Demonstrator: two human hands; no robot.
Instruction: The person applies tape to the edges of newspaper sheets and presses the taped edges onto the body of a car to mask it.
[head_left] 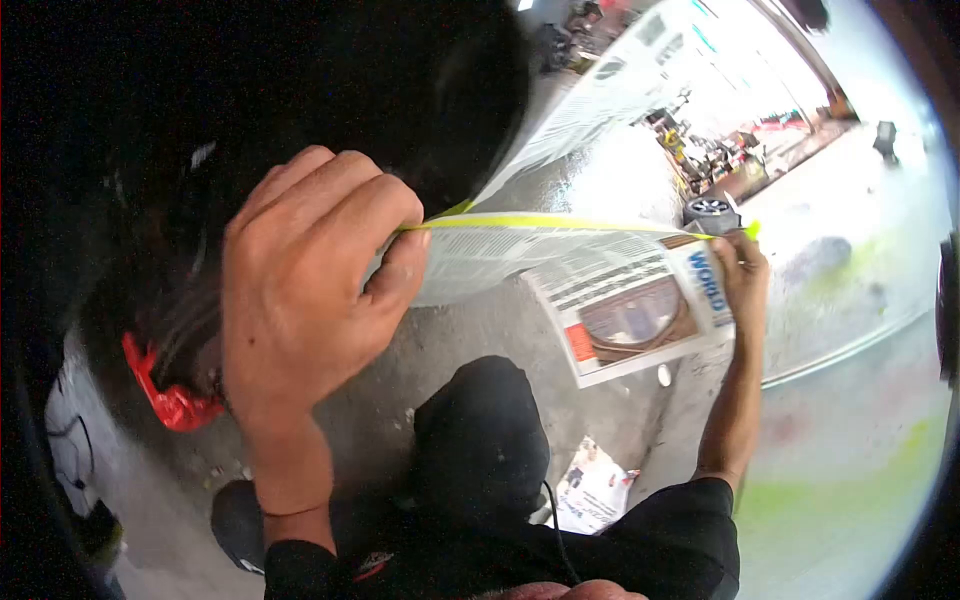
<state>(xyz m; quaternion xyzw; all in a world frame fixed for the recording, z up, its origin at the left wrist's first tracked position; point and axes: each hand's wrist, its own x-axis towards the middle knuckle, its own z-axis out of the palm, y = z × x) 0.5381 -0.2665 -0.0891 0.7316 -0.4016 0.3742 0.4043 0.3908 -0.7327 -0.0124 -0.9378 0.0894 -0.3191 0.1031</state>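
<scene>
A newspaper sheet (620, 320) stretches between my two hands, its lower part hanging down with the blue word "WORLD" on it. A strip of yellow masking tape (560, 221) runs along its top edge. My left hand (315, 260) is closed, thumb and forefinger pinching the taped edge beside a dark, glossy surface (430, 120). At the other end, my right hand (740, 275) grips the taped corner, with a bright yellow bit of tape showing past the fingers. Another newspaper sheet (600, 105) hangs from the dark surface just beyond.
A printed paper (590, 490) lies on the concrete floor (390, 380) near my knee. Something red and shiny (175, 395) is at the left. Further back are a wheel (710, 208) and piled clutter (700, 150). A pale wall stained yellow-green (840, 490) rises at the right.
</scene>
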